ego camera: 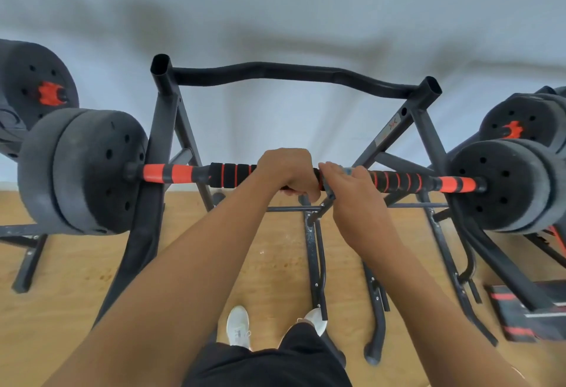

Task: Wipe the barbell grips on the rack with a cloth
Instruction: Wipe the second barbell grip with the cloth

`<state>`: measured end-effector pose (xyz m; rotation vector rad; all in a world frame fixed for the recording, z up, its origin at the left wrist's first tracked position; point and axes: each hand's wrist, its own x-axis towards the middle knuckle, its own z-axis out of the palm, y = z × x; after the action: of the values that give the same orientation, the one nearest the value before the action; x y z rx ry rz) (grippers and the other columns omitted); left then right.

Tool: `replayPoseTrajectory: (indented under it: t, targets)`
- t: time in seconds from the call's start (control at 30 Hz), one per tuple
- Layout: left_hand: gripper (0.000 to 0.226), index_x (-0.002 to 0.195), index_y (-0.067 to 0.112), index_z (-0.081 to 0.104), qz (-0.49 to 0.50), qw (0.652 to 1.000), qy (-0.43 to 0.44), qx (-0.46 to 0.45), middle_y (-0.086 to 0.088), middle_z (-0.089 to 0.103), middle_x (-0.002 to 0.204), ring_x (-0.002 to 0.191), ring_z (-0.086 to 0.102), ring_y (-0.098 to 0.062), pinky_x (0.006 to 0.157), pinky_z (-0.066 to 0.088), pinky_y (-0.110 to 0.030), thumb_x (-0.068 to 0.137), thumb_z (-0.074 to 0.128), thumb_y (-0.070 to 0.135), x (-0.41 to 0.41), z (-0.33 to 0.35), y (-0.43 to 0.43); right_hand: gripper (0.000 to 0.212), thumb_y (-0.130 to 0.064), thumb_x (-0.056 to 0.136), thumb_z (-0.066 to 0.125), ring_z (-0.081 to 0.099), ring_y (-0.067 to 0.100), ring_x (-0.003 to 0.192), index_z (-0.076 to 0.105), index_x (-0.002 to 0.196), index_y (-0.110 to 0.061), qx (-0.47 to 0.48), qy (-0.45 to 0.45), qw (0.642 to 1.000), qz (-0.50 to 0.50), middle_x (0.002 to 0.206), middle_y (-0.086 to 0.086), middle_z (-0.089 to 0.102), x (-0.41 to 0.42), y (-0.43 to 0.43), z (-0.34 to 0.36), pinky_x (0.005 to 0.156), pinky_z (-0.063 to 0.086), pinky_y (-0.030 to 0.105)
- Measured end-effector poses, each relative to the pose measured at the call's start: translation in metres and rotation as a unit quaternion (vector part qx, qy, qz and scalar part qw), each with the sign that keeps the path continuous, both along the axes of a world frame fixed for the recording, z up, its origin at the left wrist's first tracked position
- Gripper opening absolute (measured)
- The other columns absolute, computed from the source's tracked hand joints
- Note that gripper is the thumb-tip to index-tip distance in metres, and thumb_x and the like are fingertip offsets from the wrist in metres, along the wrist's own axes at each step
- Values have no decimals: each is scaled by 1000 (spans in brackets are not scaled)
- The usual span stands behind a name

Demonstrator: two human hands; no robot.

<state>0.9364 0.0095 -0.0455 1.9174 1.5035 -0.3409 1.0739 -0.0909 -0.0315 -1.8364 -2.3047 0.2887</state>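
A barbell [180,173] with black and orange striped foam grips lies across a dark metal rack [165,129]. Black weight plates [82,172] sit on both ends. My left hand [288,172] grips the bar near its middle, fingers curled over it. Right beside it, my right hand [352,190] holds a grey cloth [347,170] wrapped on the bar; only a small part of the cloth shows between thumb and fingers. The right foam grip [404,180] runs on from my right hand toward the right plates [496,187].
A second loaded barbell lies behind, with plates at far left [33,86] and far right [526,117]. The rack's legs and crossbars [315,252] stand on the wooden floor. A black and red pad [526,313] lies at lower right. My white shoes [239,325] are below.
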Motion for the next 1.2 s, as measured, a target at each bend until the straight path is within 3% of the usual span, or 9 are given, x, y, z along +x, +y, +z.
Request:
replayPoseTrajectory:
  t: [0.13,0.23,0.3,0.5,0.6,0.73,0.9,1.0,1.2]
  targets:
    - [30,72,12,73,-10,998,-38,-57,-6,77,75,56,65,-18,84,61,-40,63,78,39,-3,4,8,85,17,84,50,41,24,112,32,157,-21,5,-62,998,8,160,-4,38,7,-9,-8,70,54,38]
    - [26,74,17,69,-23,997,-20,68,3,73,63,57,68,-14,69,57,-30,70,77,41,-6,2,-4,79,11,84,64,38,12,90,47,148,-30,0,-27,1000,13,125,-12,60,24,-19,-5,64,53,35]
    - [25,78,22,61,-20,981,0,194,7,65,66,56,60,-14,62,47,-28,74,76,43,-5,-2,-17,67,3,88,66,40,12,80,48,136,-40,-2,-7,1000,-13,90,-14,44,33,-5,8,61,47,30]
    - [46,56,22,24,-23,900,63,430,8,22,46,42,19,-12,65,22,-32,77,65,22,2,-32,-42,14,0,88,50,44,25,82,52,91,-13,9,-39,999,-10,75,-7,40,-7,40,27,62,37,31]
    - [34,61,21,35,-56,932,65,352,6,39,56,46,32,-13,53,22,-28,84,59,21,6,-32,-31,9,-6,92,47,42,23,88,49,95,-14,-10,-123,992,-26,91,1,55,-18,21,7,62,32,30]
    - [17,74,18,54,-58,974,57,210,5,58,64,54,53,-14,55,38,-27,82,67,26,5,-14,-9,48,6,85,50,47,24,88,47,129,-12,9,-91,995,-29,125,2,54,-11,10,-14,62,35,31]
    - [17,75,7,65,-18,989,-86,-121,-7,64,67,52,56,-22,55,49,-28,81,75,19,-6,12,24,80,8,92,47,55,27,111,13,162,-12,-7,-96,995,-26,170,3,10,-6,-13,-18,78,51,34]
    - [26,85,12,69,-38,995,-88,5,3,73,67,58,70,-17,55,50,-26,77,80,34,-9,10,20,82,3,94,53,58,20,110,15,162,-24,-59,-60,996,-23,168,-10,14,15,-36,-27,79,53,31]
    - [24,86,22,47,-66,928,38,365,7,43,66,63,53,-19,62,35,-31,88,68,33,-2,-26,-14,49,-7,98,56,67,19,101,47,145,-19,96,97,990,-41,117,3,67,37,3,16,87,57,40]
